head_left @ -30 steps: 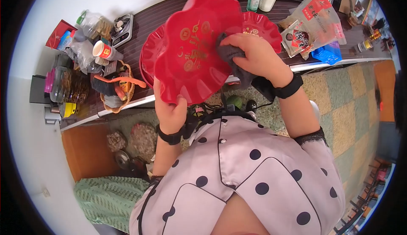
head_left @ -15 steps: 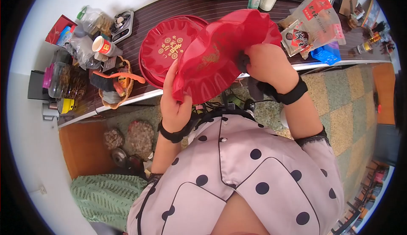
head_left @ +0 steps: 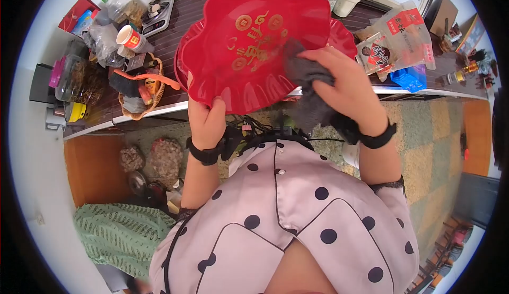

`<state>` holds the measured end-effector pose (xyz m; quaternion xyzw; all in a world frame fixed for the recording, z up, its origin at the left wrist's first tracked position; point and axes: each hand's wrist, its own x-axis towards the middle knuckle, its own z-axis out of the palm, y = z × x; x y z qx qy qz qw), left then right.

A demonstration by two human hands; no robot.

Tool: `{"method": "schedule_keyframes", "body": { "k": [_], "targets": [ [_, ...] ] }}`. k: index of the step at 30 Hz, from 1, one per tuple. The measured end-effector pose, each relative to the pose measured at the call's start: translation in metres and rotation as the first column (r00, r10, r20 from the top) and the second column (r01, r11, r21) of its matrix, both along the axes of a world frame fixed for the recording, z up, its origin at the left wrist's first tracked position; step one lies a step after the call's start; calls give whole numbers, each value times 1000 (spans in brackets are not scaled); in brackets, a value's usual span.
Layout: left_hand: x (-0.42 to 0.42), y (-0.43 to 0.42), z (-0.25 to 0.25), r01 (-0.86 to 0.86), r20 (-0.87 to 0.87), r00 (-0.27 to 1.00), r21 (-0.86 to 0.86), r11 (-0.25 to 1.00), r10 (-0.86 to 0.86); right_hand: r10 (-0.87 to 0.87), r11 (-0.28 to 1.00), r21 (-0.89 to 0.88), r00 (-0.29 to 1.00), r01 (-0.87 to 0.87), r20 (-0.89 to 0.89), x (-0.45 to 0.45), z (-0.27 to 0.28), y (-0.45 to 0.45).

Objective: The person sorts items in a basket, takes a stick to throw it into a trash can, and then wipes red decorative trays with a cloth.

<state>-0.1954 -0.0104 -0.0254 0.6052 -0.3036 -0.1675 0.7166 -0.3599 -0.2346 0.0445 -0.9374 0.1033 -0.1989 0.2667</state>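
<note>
A red scalloped tray (head_left: 222, 34) with gold lettering is held up in front of me, its inner face turned toward me. My left hand (head_left: 207, 124) grips its lower left rim, thumb on the near side. In my right hand (head_left: 347, 84) is a dark grey cloth (head_left: 305, 71), bunched against the right part of the tray's inner face, with a loose end hanging below. Behind the held tray, more red trays (head_left: 183, 55) on the counter show only at their edges.
On the dark counter (head_left: 191, 10) at left are a wicker basket (head_left: 139, 111) with an orange-handled brush, a paper cup (head_left: 129, 37) and plastic jars (head_left: 79, 76). Food packets (head_left: 403, 31) and a white cup (head_left: 347, 0) stand at right. Bags (head_left: 166, 156) lie below.
The tray has been raised and turned so its face shows fully. My right hand has shifted slightly right and down, and the grey cloth in it is now plainly visible.
</note>
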Motion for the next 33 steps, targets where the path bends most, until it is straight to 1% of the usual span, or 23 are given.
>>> {"method": "schedule_keyframes", "body": {
  "k": [1, 2, 3, 4, 6, 8, 9, 12, 13, 14, 15, 16, 17, 18, 19, 20, 23, 25, 27, 29, 30, 32, 33],
  "targets": [
    [-1, -1, -2, 0, -2, 1000, -4, 1000, 0, -9, 999, -52, 1000, 9, -2, 6, -7, 3],
    [-1, -2, -4, -48, 96, 994, 6, 999, 48, -7, 998, -57, 1000, 6, -3, 10, -15, 8],
    [-1, -2, -7, -101, 193, 976, 12, 995, 96, -34, 996, -83, 996, 28, -82, 13, -25, 13],
    [-1, -2, -9, -109, 192, 976, 10, 994, 106, -61, 993, -111, 985, 43, -159, 14, -32, 18],
    [2, -3, -12, -84, 65, 994, -107, 991, 91, -44, 993, -114, 979, 22, -197, 13, -33, 24],
    [4, 0, -21, -99, 35, 994, -125, 987, 105, 4, 998, -63, 950, -24, -312, 5, -24, 22],
    [4, 1, -26, -111, 5, 994, -146, 983, 113, 24, 997, -64, 964, -43, -266, 1, -22, 19],
    [10, 5, -28, -196, -11, 981, -97, 976, 196, 17, 994, -97, 929, -57, -370, -6, 2, 13],
    [12, 3, -23, -200, -11, 980, -99, 975, 200, 17, 995, -90, 942, -49, -336, -8, 7, 13],
    [13, 2, -16, -191, -91, 980, -193, 962, 176, 19, 995, -90, 942, -53, -334, -7, 13, 16],
    [12, 1, -10, -187, -169, 975, -284, 940, 143, 38, 999, -19, 980, -43, -194, -4, 18, 21],
    [10, 0, -9, -189, -168, 975, -280, 941, 146, 45, 997, 57, 998, -43, -48, 0, 20, 27],
    [6, -1, -8, -181, -245, 963, -304, 935, 107, 45, 997, 63, 998, -42, -46, 6, 18, 33],
    [3, -4, -7, -174, -319, 945, -329, 928, 64, 0, 1000, -12, 1000, 1, 21, 14, 14, 40],
    [-1, -6, -4, -168, -316, 947, -326, 930, 60, -43, 995, -85, 995, 51, 93, 19, 10, 45],
    [-5, -9, 0, -172, -337, 941, -360, 917, 45, -48, 995, -83, 994, 56, 97, 22, 4, 48],
    [-9, -10, -1, -181, -406, 914, -412, 893, -2, -60, 978, -205, 995, 42, -84, 28, -12, 53],
    [-10, -9, -4, -193, -459, 888, -422, 886, -25, -40, 979, -203, 994, 19, -98, 28, -16, 56],
    [-10, -10, -4, -139, -529, 834, -472, 870, -154, -23, 981, -195, 993, 0, -116, 29, -21, 58],
    [-11, -13, -5, -133, -517, 841, -483, 866, -159, 94, 982, -149, 987, -114, -134, 30, -24, 58],
    [-11, -14, -5, -123, -502, 848, -495, 860, -168, 95, 982, -148, 986, -114, -135, 30, -25, 59],
    [-8, -14, -5, -116, -480, 863, -490, 864, -157, 133, 985, -70, 955, -157, -266, 30, -25, 61],
    [-7, -14, -5, -108, -457, 877, -486, 867, -147, 133, 985, -69, 955, -157, -266, 29, -26, 59]
  ]
}}
